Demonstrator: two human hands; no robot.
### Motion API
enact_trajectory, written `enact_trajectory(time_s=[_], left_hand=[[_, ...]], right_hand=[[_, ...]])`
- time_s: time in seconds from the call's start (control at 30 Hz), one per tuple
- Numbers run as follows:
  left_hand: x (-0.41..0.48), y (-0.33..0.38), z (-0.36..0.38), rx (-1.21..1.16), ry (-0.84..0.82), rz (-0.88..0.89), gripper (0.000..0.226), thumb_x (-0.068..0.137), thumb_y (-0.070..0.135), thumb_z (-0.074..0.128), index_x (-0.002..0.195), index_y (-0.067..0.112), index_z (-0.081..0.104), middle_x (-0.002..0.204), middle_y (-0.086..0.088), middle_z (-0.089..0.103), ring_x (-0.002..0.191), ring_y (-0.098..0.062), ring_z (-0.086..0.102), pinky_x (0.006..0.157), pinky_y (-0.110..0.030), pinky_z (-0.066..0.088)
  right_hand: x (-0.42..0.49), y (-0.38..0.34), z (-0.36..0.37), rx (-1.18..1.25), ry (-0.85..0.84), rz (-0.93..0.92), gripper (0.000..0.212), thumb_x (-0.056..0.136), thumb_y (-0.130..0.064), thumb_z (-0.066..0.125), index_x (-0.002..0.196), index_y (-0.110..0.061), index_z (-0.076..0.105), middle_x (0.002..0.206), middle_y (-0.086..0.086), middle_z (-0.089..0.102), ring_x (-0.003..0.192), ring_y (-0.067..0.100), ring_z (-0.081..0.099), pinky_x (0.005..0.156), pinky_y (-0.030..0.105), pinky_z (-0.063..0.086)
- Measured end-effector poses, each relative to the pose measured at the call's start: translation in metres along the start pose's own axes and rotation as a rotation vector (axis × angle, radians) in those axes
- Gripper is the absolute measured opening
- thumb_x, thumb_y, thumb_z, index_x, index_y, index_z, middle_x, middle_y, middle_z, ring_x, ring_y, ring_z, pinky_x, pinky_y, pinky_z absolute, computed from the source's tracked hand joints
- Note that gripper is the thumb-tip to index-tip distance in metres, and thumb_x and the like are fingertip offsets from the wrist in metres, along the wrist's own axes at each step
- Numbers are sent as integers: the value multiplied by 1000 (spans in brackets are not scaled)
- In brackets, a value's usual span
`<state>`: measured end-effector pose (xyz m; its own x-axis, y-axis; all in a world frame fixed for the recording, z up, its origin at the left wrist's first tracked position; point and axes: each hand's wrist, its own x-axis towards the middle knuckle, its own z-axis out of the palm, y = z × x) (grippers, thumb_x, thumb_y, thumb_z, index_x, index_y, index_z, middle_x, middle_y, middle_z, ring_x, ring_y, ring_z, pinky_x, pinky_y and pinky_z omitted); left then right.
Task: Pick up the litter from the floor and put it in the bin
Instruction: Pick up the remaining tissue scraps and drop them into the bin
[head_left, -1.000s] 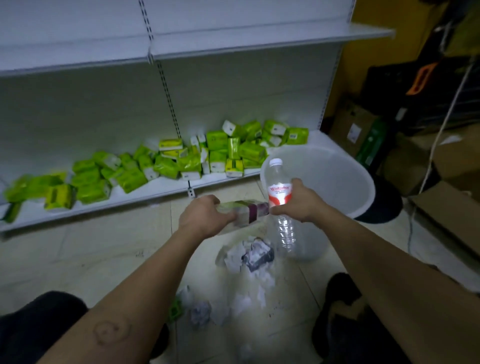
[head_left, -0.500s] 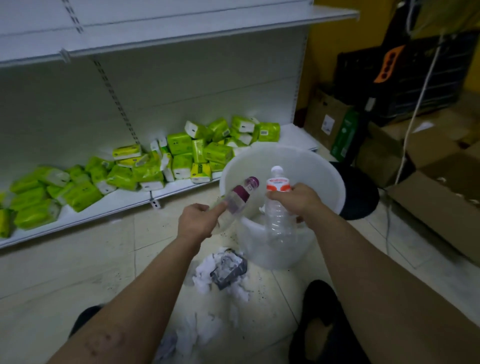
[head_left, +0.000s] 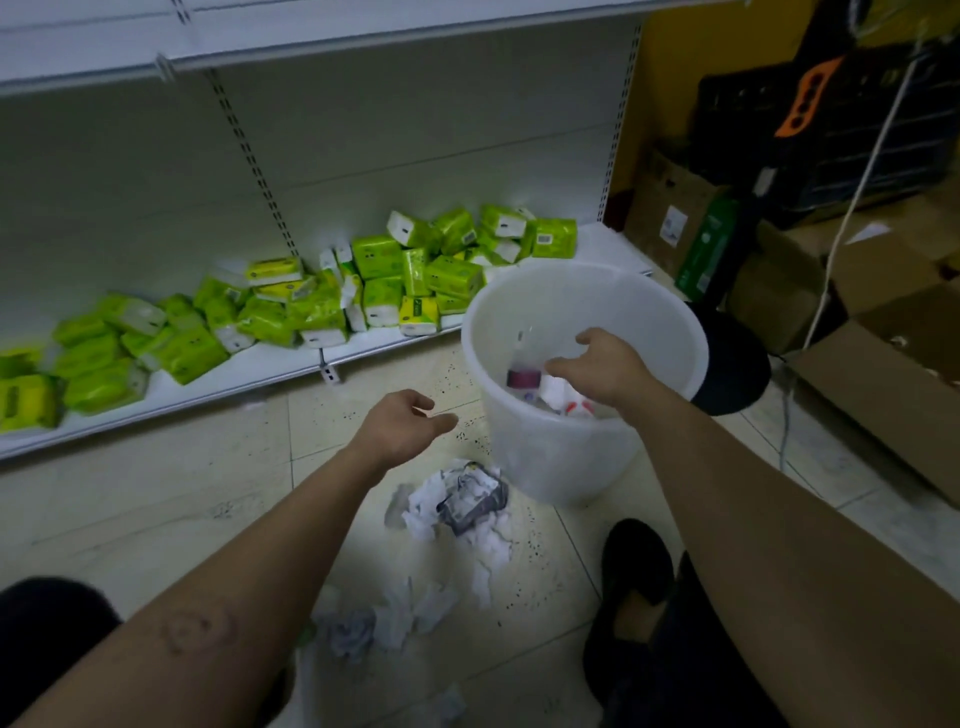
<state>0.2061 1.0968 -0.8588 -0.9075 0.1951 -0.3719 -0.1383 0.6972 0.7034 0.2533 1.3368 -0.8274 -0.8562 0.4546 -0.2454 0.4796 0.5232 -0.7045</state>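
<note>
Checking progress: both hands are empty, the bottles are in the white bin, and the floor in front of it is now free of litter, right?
Not quite. The head view shows crumpled paper on the floor beside the white bin. The rest holds: left hand and right hand are empty, and the bottles are in the bin.

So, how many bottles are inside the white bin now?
2: a purple-labelled bottle by the left wall of the bin and a red-labelled bottle under the right hand. More may be hidden.

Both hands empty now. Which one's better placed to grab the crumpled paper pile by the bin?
Probably left. The left hand hangs open just above the paper pile; the right hand is over the bin.
</note>
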Motion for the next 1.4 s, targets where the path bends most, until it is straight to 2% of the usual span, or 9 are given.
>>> enact_trajectory(time_s=[0.23, 0.33, 0.5, 0.63, 0.8, 0.97, 1.07, 1.27, 1.4], left_hand=[[-26, -65, -9, 116, -60, -91, 51, 79, 41, 71, 120, 12, 59, 118, -10, 63, 102, -26, 61, 88, -32, 48], [-29, -93, -6, 151, -87, -137, 53, 80, 41, 70, 123, 12, 58, 124, -11, 61, 105, -26, 60, 90, -32, 48], [-24, -142, 6, 216, -178, -228, 58, 82, 42, 68, 130, 11, 54, 131, -11, 58, 117, -27, 56, 94, -32, 45], [-15, -183, 28, 305, -288, -277, 55, 84, 40, 66, 129, 11, 53, 132, -10, 55, 117, -25, 54, 90, -30, 41], [2, -234, 59, 428, -431, -278, 51, 84, 33, 65, 127, 9, 53, 128, -12, 58, 114, -27, 56, 91, -30, 44], [25, -271, 96, 532, -474, -173, 47, 89, 44, 51, 122, 12, 54, 117, -10, 63, 103, -29, 62, 91, -36, 50], [31, -292, 119, 570, -404, -177, 52, 87, 50, 49, 123, 13, 49, 117, -15, 58, 107, -36, 56, 90, -47, 49], [39, -334, 146, 559, -429, -276, 60, 78, 36, 66, 130, 16, 42, 123, -16, 49, 113, -37, 50, 91, -52, 45], [53, -342, 156, 597, -317, -208, 44, 82, 27, 63, 121, 12, 48, 116, -15, 54, 106, -34, 54, 88, -46, 43]], right_hand=[[-49, -32, 62, -239, -231, -203, 56, 78, -40, 66, 126, -15, 54, 125, 10, 62, 113, 27, 57, 97, 32, 45], [-69, -29, 102, -394, -417, -240, 55, 82, -38, 62, 130, -13, 50, 129, 11, 59, 113, 27, 57, 93, 34, 46], [-76, 3, 154, -537, -664, -39, 50, 88, -34, 58, 130, -8, 53, 134, 13, 54, 118, 29, 54, 97, 36, 45], [-86, 46, 197, -427, -753, 183, 51, 89, -31, 58, 129, 1, 51, 121, 20, 59, 100, 28, 60, 78, 34, 48], [-89, 93, 253, -571, -919, 219, 63, 88, -35, 62, 138, -4, 40, 142, 15, 43, 122, 30, 50, 92, 35, 45], [-76, 121, 294, -568, -991, 267, 66, 87, -36, 62, 141, -7, 36, 146, 14, 39, 128, 29, 44, 100, 36, 40], [-91, 145, 329, -560, -1034, 315, 60, 85, -34, 66, 133, -7, 45, 138, 14, 47, 123, 27, 49, 93, 31, 43], [-132, 193, 386, -598, -935, 345, 98, 68, -54, 75, 140, -13, 22, 140, 14, 27, 117, 32, 48, 88, 41, 48], [-139, 221, 384, -576, -717, 268, 48, 85, -38, 60, 123, -15, 43, 123, 9, 47, 101, 25, 56, 72, 33, 46]])
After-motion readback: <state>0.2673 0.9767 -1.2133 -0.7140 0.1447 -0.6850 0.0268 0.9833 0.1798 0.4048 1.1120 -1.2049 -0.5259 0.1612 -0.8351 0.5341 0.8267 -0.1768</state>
